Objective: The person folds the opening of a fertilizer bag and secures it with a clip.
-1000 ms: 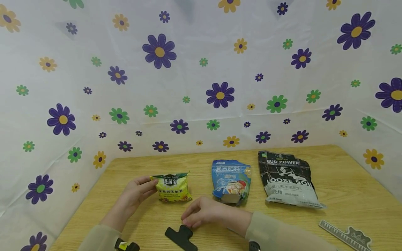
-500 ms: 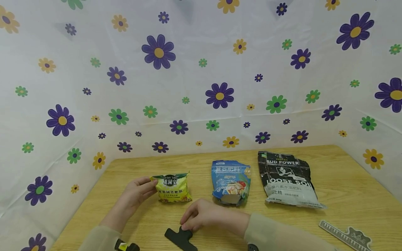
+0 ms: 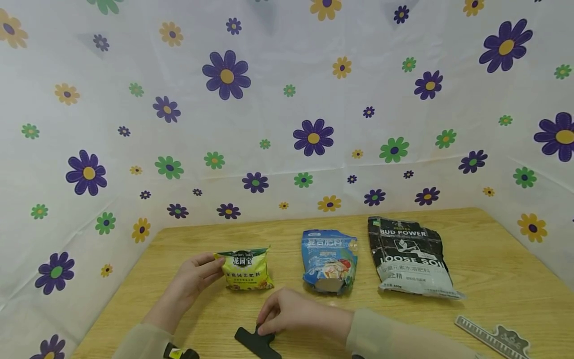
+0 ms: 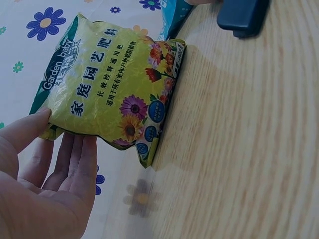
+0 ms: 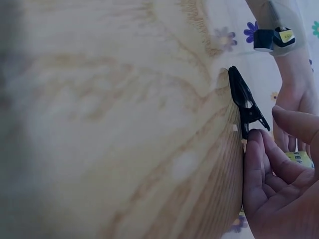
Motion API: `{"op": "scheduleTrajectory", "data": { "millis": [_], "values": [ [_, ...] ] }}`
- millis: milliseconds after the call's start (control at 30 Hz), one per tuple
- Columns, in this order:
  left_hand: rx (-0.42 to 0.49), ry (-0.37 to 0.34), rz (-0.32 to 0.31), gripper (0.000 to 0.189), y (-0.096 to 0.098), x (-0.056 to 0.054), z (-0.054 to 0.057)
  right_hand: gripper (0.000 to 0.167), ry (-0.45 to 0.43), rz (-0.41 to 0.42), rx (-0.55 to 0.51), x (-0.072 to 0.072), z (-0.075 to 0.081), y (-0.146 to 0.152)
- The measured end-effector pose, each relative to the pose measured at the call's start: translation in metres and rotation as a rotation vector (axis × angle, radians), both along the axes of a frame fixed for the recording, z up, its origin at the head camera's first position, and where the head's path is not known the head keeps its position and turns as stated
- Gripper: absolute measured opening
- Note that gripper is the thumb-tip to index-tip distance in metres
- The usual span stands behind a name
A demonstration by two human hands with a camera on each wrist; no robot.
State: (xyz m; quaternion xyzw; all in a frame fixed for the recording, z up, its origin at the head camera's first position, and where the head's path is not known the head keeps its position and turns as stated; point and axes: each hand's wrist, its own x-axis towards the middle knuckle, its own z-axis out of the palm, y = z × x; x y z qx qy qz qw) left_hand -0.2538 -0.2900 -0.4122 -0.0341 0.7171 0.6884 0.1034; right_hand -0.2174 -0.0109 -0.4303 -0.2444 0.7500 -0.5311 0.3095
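Observation:
My left hand pinches the upper left corner of a small yellow and green fertilizer bag, which stands on the table, leaning back slightly. In the left wrist view the thumb lies on the front of the bag, with fingers behind it. My right hand has its curled fingers and thumb at the handle of a black bag clip lying on the table. The right wrist view shows the clip from the side, its handle levers spread, fingertips touching the handle end; thumb contact is hard to tell.
A blue fertilizer pouch stands right of the yellow bag. Farther right is a larger black and silver soil bag. A grey toothed clip lies near the right front of the wooden table. A flowered cloth hangs behind.
My right hand has moved slightly down and nearer, so its thumb and fingers now cover the black bag clip's handle. The left hand and the yellow fertilizer bag stay in place.

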Motion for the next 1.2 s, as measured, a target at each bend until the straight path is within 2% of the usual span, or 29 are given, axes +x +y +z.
{"op": "scheduleTrajectory", "data": {
  "millis": [400, 633, 867, 1200],
  "values": [
    [-0.003, 0.006, -0.012, 0.017, -0.0002, -0.0013, -0.0007, 0.008, 0.073, 0.007, 0.04, 0.0025, -0.0013, -0.0008],
    [-0.01, 0.003, 0.001, 0.031, -0.0006, -0.0015, -0.0029, 0.007, 0.118, 0.016, 0.044, 0.0043, -0.0026, -0.001],
    [0.008, -0.004, 0.004, 0.019, -0.0005, -0.0007, -0.0009, 0.007, 0.164, 0.031, 0.061, 0.0048, -0.0014, -0.0009],
    [-0.006, -0.005, -0.003, 0.029, -0.001, -0.0007, -0.0012, 0.009, 0.246, 0.075, 0.09, 0.0037, 0.0001, -0.0006]
  ]
}}
